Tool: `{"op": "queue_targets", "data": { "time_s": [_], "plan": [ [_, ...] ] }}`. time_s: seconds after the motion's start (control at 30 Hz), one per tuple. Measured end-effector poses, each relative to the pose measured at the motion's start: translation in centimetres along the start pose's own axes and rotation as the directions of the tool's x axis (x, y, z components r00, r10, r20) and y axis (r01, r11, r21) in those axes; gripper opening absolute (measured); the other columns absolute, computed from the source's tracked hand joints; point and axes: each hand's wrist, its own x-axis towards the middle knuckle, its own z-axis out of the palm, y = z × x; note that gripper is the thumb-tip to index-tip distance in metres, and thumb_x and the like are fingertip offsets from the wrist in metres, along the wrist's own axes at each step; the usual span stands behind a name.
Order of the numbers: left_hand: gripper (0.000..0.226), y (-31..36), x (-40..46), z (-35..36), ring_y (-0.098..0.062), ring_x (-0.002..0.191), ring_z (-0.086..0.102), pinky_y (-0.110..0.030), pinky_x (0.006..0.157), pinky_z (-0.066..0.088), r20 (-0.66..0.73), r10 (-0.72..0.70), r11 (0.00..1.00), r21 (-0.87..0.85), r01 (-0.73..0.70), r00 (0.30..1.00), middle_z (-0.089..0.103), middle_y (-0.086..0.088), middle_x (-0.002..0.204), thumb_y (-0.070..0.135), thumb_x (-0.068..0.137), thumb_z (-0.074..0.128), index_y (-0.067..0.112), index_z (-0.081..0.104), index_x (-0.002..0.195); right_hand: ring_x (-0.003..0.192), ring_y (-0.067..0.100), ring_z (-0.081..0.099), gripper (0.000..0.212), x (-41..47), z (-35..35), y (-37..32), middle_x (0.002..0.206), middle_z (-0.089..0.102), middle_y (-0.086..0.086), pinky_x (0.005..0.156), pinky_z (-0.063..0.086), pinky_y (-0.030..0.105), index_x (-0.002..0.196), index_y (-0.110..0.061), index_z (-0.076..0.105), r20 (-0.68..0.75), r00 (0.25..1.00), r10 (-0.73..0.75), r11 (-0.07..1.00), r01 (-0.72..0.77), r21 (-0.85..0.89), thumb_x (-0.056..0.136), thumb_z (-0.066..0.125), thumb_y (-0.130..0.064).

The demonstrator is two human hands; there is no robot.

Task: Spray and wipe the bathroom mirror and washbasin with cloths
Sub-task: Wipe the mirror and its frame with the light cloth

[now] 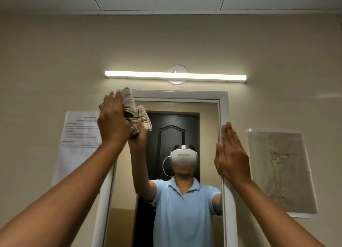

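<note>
A tall mirror (207, 128) in a white frame hangs on the beige wall straight ahead. My left hand (113, 122) presses a bunched beige checked cloth (129, 103) against the mirror's upper left corner. My right hand (232, 154) lies flat, fingers together and pointing up, against the mirror's right frame edge, holding nothing. The glass reflects a person in a light blue shirt with a white headset, both arms raised, and a dark door behind. The washbasin is out of view.
A lit white tube lamp (175, 77) is mounted just above the mirror. A printed paper notice (79, 135) is stuck to the wall on the left. A sketch in a plastic sleeve (281, 171) hangs on the right.
</note>
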Motion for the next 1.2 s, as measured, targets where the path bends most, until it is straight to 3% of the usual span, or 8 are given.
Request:
{"op": "queue_targets", "data": {
  "time_s": [0.13,0.2,0.27,0.37,0.57,0.67,0.93,1.2],
  "plan": [
    [0.078,-1.3,-1.4,3.2,-0.036,0.146,0.026,-0.051,0.12,0.024,0.201,-0.049,0.979,0.205,0.007,0.978,0.028,-0.017,0.158,0.005,0.085,0.064,0.008,0.023,0.152,0.149,0.017,0.016,0.059,0.0,0.7,0.2,0.163,0.011,-0.003,0.115,0.033,0.041,0.156,-0.02,0.013,-0.021,1.0,-0.004,1.0,0.004,-0.006,0.099,0.029,-0.028],
    [0.084,-1.3,-2.4,4.6,-0.033,0.152,0.007,-0.047,0.123,0.001,0.244,-0.048,0.965,0.263,-0.018,0.969,0.013,-0.017,0.163,0.023,0.091,0.06,0.007,0.009,0.155,0.149,0.016,0.016,0.06,0.0,0.8,0.3,0.163,0.011,-0.004,0.114,0.035,0.043,0.156,-0.021,0.013,-0.023,1.0,-0.008,1.0,0.007,-0.006,0.099,0.027,-0.031],
    [0.086,-0.8,-2.6,5.7,-0.032,0.152,-0.006,-0.046,0.122,-0.009,0.251,-0.067,0.955,0.298,-0.011,0.966,-0.001,-0.016,0.165,0.048,0.096,0.044,0.007,-0.002,0.156,0.15,0.015,0.016,0.061,-0.1,0.9,0.3,0.164,0.01,-0.004,0.114,0.036,0.044,0.156,-0.021,0.012,-0.022,1.0,-0.013,1.0,0.013,0.003,0.098,0.025,-0.035],
    [0.092,0.2,-2.1,6.7,-0.031,0.151,-0.014,-0.045,0.122,-0.011,0.246,-0.085,0.956,0.292,0.01,0.966,-0.012,-0.017,0.163,0.068,0.093,0.016,0.005,-0.01,0.154,0.149,0.015,0.016,0.062,-0.1,0.8,0.2,0.163,0.011,-0.003,0.112,0.038,0.045,0.156,-0.019,0.014,-0.026,1.0,-0.017,1.0,0.018,0.012,0.097,0.026,-0.038],
    [0.097,1.5,-1.9,8.9,-0.03,0.151,-0.015,-0.05,0.123,-0.002,0.201,-0.025,0.964,0.265,-0.03,0.979,-0.013,-0.017,0.163,0.075,0.091,0.013,0.005,-0.012,0.154,0.148,0.012,0.022,0.06,-0.2,1.0,0.3,0.163,0.016,-0.004,0.107,0.044,0.038,0.155,-0.019,0.02,-0.076,0.997,-0.005,0.999,0.008,0.041,0.098,0.03,-0.031],
    [0.096,2.7,-2.6,9.2,-0.029,0.151,-0.016,-0.048,0.123,-0.006,0.248,0.081,0.961,0.236,-0.141,0.965,-0.013,-0.015,0.164,0.075,0.09,0.011,0.007,-0.01,0.155,0.144,0.012,0.03,0.058,-0.3,1.1,0.4,0.162,0.019,-0.005,0.102,0.047,0.03,0.154,-0.017,0.023,-0.098,0.995,0.012,0.999,-0.007,0.054,0.098,0.033,-0.027],
    [0.094,10.7,-3.8,11.2,-0.024,0.148,-0.025,-0.044,0.122,-0.013,0.381,0.381,0.894,0.079,-0.44,0.842,-0.023,-0.01,0.161,0.073,0.093,0.02,0.011,-0.017,0.153,0.131,0.019,0.051,0.066,-0.2,0.7,0.5,0.16,0.022,-0.008,0.091,0.054,0.03,0.152,-0.02,0.028,-0.115,0.993,0.017,0.995,-0.005,0.104,0.088,0.039,-0.006],
    [0.083,15.6,-4.0,12.4,-0.021,0.15,-0.017,-0.04,0.119,-0.019,0.436,0.569,0.778,-0.009,-0.629,0.697,-0.015,-0.007,0.164,0.059,0.098,0.03,0.014,-0.009,0.156,0.13,0.012,0.049,0.056,0.0,0.1,0.4,0.156,0.032,-0.006,0.094,0.045,0.019,0.148,-0.018,0.039,-0.135,0.99,0.03,0.991,-0.012,0.134,0.093,0.028,-0.02]
  ]
}}
